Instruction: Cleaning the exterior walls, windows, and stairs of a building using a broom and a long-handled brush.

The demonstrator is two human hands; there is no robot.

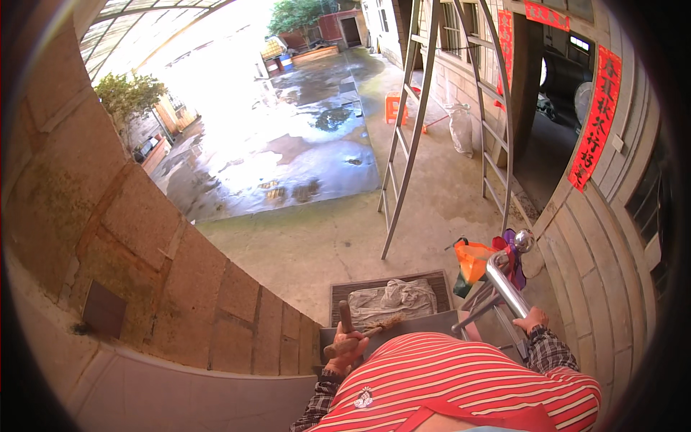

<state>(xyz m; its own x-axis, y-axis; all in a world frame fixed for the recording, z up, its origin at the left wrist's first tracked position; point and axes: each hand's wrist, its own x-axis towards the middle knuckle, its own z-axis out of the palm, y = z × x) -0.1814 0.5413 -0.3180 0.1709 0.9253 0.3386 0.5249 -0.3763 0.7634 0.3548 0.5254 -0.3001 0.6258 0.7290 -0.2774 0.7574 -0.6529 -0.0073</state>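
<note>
My left hand (346, 350), at the lower middle, is closed around wooden handles (344, 316); one points up and another lies across the fingers. Beside it, bristly straw-coloured material (390, 322) reaches to the right; whether it joins a handle cannot be told. My right hand (532, 319) rests around the lower part of a shiny metal handrail (506, 286), which ends above in a round ball. An orange and green bag (472, 261) hangs near the top of the rail, with purple cloth (517, 270) beside it.
Below the steps lies a doormat (444, 281) with a crumpled grey cloth (410, 297) on it. A metal stepladder (410, 129) stands ahead. Stone-block walls (140, 232) rise at both sides. Farther off are an orange stool (395, 108), a white sack (460, 129) and wet paving (334, 162).
</note>
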